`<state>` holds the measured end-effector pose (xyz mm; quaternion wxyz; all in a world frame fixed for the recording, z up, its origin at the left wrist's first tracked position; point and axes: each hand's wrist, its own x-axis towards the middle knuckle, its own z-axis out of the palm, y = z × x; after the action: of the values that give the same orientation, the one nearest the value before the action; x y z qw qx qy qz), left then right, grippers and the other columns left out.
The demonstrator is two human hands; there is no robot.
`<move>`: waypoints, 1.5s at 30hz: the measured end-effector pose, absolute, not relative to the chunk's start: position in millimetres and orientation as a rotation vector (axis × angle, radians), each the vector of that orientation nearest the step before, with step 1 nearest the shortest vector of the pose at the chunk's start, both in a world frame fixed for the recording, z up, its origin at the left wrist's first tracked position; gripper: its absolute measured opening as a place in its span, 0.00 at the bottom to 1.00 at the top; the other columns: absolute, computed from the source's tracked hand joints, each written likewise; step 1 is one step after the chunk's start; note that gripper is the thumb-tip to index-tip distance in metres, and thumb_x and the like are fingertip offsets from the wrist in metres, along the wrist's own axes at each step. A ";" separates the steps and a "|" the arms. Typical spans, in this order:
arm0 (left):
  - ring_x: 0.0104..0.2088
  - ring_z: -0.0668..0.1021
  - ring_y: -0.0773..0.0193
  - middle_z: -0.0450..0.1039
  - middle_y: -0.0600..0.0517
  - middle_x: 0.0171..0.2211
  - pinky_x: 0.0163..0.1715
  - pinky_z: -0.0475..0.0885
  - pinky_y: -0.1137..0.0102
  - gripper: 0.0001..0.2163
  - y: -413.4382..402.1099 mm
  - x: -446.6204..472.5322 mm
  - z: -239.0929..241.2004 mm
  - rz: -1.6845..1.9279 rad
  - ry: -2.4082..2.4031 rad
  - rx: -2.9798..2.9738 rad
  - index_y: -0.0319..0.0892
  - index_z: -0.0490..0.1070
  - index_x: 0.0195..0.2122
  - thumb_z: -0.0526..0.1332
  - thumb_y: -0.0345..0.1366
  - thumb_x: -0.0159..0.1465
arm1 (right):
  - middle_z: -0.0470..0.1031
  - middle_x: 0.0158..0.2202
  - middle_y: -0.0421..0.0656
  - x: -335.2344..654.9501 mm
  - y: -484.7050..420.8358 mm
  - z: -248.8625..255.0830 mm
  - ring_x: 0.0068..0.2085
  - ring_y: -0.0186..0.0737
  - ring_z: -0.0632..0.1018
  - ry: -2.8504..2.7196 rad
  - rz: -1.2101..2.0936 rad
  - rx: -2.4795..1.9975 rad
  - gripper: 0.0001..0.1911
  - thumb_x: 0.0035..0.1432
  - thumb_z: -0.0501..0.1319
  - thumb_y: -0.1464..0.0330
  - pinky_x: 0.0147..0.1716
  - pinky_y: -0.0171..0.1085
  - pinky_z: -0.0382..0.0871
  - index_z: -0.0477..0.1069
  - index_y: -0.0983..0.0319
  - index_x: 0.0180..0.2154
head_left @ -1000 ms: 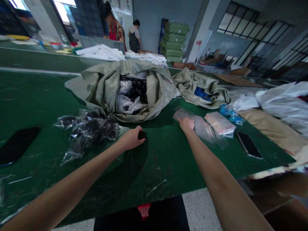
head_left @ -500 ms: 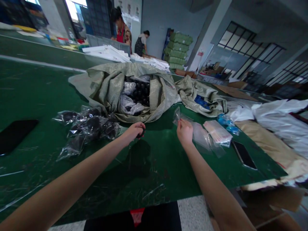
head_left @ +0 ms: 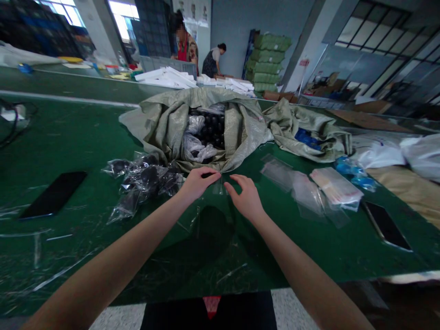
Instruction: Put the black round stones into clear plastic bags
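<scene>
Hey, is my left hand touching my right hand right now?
Apart. The head view shows green table and a small clear bag between the left hand and right hand.

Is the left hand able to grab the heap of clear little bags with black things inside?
Probably yes. The left hand sits just right of the heap of clear little bags, with only bare green table nearby, though it already pinches a small black piece.

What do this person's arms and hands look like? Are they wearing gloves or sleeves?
Both arms are bare from the bottom edge of the picture to the fingertips: no sleeves show. The left hand and the right hand wear no gloves, and no rings, watch or wristbands can be seen on them. The fingers are slim, with short nails as far as the picture shows.
</scene>
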<state>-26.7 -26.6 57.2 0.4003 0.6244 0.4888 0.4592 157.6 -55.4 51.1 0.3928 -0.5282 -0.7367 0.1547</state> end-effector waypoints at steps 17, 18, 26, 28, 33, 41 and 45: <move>0.42 0.80 0.58 0.81 0.50 0.40 0.48 0.72 0.65 0.11 -35.9 -26.4 96.5 1.198 1.313 1.919 0.42 0.80 0.37 0.62 0.42 0.61 | 0.80 0.31 0.42 133.7 -41.1 73.8 0.34 0.41 0.79 -1.465 0.907 -1.226 0.08 0.55 0.61 0.66 0.37 0.40 0.73 0.78 0.60 0.31; 0.41 0.80 0.59 0.81 0.50 0.39 0.47 0.72 0.65 0.11 -32.8 -25.1 100.1 1.225 1.371 1.929 0.41 0.80 0.37 0.62 0.42 0.60 | 0.80 0.30 0.42 134.7 -37.8 79.2 0.33 0.41 0.79 -1.477 0.830 -1.268 0.08 0.56 0.60 0.66 0.37 0.41 0.73 0.78 0.60 0.31; 0.34 0.79 0.60 0.79 0.51 0.32 0.38 0.72 0.67 0.06 -26.0 -18.0 118.7 1.365 1.582 2.116 0.43 0.77 0.30 0.62 0.38 0.59 | 0.74 0.28 0.41 134.1 -22.1 106.9 0.30 0.38 0.75 -1.717 0.129 -1.337 0.04 0.57 0.59 0.69 0.34 0.38 0.67 0.68 0.58 0.29; 0.32 0.78 0.61 0.78 0.51 0.30 0.36 0.72 0.67 0.06 -32.0 -16.8 121.1 1.352 1.579 2.204 0.44 0.76 0.29 0.61 0.37 0.60 | 0.71 0.27 0.42 132.7 -22.6 109.8 0.30 0.39 0.72 -1.790 -0.046 -1.305 0.05 0.57 0.58 0.71 0.32 0.38 0.66 0.65 0.58 0.28; 0.30 0.76 0.64 0.74 0.52 0.28 0.31 0.71 0.69 0.05 -46.7 -14.1 126.9 1.409 1.601 2.324 0.42 0.72 0.29 0.59 0.32 0.62 | 0.67 0.27 0.42 134.5 -30.9 117.4 0.32 0.39 0.69 -1.890 -0.306 -1.140 0.07 0.59 0.55 0.76 0.31 0.38 0.65 0.65 0.62 0.29; 0.30 0.75 0.66 0.73 0.53 0.28 0.33 0.71 0.69 0.02 -48.3 -18.1 132.6 1.504 1.652 2.401 0.41 0.70 0.31 0.61 0.30 0.61 | 0.68 0.35 0.48 142.6 -35.6 128.7 0.36 0.42 0.68 -1.965 -0.448 -1.119 0.10 0.59 0.56 0.78 0.33 0.42 0.67 0.75 0.65 0.39; 0.31 0.76 0.64 0.74 0.53 0.29 0.35 0.70 0.67 0.02 -46.6 -18.2 131.8 1.450 1.678 2.344 0.42 0.71 0.31 0.60 0.32 0.61 | 0.69 0.35 0.50 140.0 -34.4 124.4 0.37 0.44 0.68 -2.014 -0.443 -1.147 0.13 0.59 0.56 0.77 0.34 0.44 0.69 0.75 0.66 0.44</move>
<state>-18.2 -46.6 131.8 -0.0426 0.7257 0.5196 0.4489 140.0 -34.4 124.4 0.3810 -0.4493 -0.7892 -0.1736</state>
